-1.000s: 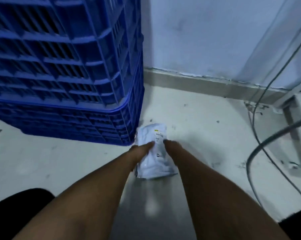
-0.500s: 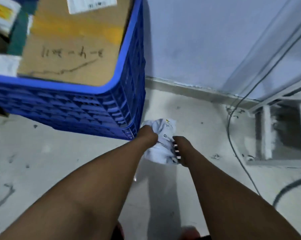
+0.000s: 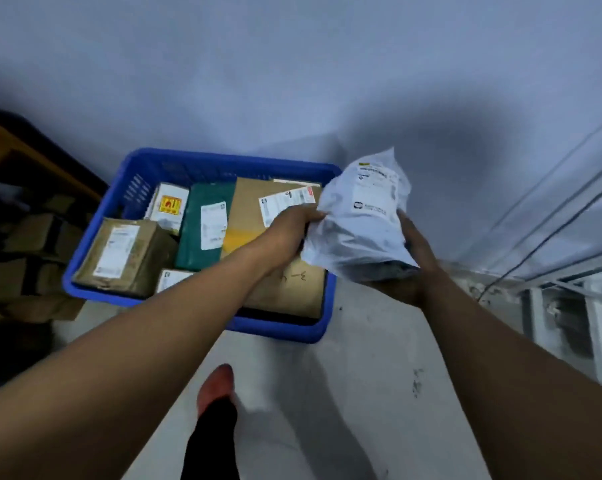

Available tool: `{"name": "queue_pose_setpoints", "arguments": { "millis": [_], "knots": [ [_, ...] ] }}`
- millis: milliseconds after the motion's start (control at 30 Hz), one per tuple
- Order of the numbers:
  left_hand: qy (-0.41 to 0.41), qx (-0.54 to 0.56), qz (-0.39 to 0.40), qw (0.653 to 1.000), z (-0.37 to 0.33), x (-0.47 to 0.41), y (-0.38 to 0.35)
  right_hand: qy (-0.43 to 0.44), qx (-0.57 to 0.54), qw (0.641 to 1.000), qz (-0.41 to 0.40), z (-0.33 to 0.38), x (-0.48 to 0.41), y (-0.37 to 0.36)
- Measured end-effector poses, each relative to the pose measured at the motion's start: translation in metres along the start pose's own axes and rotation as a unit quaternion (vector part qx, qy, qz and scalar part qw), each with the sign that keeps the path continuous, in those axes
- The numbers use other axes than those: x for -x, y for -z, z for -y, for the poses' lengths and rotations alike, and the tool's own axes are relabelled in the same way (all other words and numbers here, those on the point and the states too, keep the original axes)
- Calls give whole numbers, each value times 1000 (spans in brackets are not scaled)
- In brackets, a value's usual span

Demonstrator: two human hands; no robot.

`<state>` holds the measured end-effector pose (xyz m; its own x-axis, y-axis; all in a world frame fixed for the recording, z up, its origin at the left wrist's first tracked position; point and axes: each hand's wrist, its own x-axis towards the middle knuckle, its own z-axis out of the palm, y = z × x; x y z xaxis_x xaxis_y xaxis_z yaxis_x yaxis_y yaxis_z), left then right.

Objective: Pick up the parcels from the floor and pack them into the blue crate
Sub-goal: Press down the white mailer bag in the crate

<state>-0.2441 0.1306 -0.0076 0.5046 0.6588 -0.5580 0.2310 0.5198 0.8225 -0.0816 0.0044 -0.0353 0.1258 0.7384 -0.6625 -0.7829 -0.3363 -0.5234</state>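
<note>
Pinching the edge of a crinkled white plastic mailer bag [image 3: 358, 220], my left hand [image 3: 292, 230] shares it with my right hand [image 3: 410, 275], curled beneath, at two o'clock over the blue lattice plastic crate [image 3: 278, 332] crowded with brown cardboard boxes [image 3: 292, 289].

Both arms bare, stretched fwd, forearms converging; left grip [image 3: 292, 227] pinches the white parcel [image 3: 358, 220] at its left edge, knuckles up; right grip [image 3: 412, 271] cups it from below, palm up, thumb up its right side; one foot [image 3: 216, 386] shows below left grip.
</note>
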Motion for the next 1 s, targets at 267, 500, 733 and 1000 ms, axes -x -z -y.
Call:
{"name": "queue_pose_setpoints", "arguments": {
  "millis": [267, 500, 733, 1000],
  "knots": [
    [56, 6, 14, 998, -21, -73, 227, -22, -19, 999, 21, -64, -148, -174],
    [64, -113, -68, 989, -6, -98, 336, 9, 150, 986, -67, -118, -225, -260],
    [37, -235, -138, 961, 31, -117, 362, 79, 296, 944, -121, -163, -247, -283],
    [31, -316, -65, 946, 48, -104, 358, 35, 580, 799, -156, -178, -239, -267]
  ]
}}
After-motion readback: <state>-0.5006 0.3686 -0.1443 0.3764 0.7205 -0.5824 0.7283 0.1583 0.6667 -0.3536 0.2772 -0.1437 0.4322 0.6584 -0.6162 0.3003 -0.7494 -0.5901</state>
